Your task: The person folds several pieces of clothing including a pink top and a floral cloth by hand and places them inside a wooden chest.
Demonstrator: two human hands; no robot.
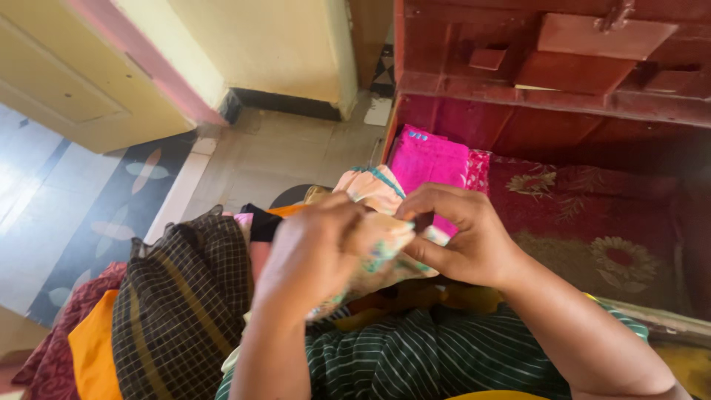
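Note:
My left hand (315,248) and my right hand (461,233) meet in the middle of the view, both closed on a pale peach cloth with teal trim (374,194). The cloth is bunched between the fingers and hangs down toward my lap. Just behind it a folded bright pink cloth (429,159) lies on the red flowered bedding (592,222). A dark green striped garment (415,355) covers my lap below the hands.
A brown checked cloth (181,296) sits on a pile at the left, over orange cloth (92,348) and maroon cloth. A red wooden bed frame (548,67) stands at the back right. Tiled floor (281,148) and a yellow wall lie to the left.

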